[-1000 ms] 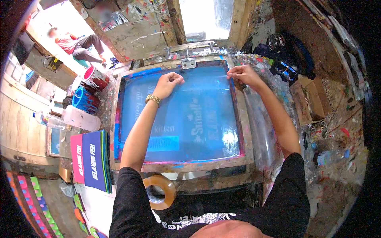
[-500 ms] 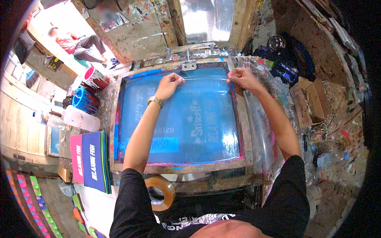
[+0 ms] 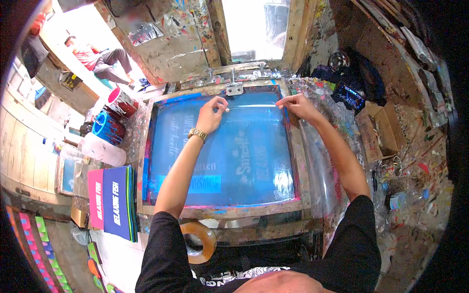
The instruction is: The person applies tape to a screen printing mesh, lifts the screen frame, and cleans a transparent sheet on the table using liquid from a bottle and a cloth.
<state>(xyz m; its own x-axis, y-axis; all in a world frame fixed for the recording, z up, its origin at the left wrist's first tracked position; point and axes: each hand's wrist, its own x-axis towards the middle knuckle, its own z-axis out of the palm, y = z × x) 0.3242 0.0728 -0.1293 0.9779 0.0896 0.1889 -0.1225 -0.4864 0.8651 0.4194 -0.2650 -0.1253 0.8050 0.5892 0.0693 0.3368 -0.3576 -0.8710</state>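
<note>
A strip of clear tape (image 3: 251, 106) is stretched between my two hands over the upper part of a blue screen mesh (image 3: 224, 146) in a wooden frame. My left hand (image 3: 213, 113) pinches the strip's left end, and a gold watch (image 3: 197, 133) is on that wrist. At the frame's upper right, my right hand (image 3: 299, 106) pinches the other end. Faint lettering shows in the mesh. A metal clamp (image 3: 234, 89) holds the frame's top edge. Below the frame's front edge is a large roll of tape (image 3: 199, 242).
Paint buckets (image 3: 108, 128) and a whitish plastic container (image 3: 103, 149) stand left of the frame. Printed pink and blue sheets (image 3: 117, 202) lie at the lower left. An open cardboard box (image 3: 380, 131) is on the right. A person (image 3: 100, 58) sits at the upper left.
The view has shifted slightly, so the frame appears lower. The strip between my hands is now taut and plainly visible. Both hands still pinch its ends.
</note>
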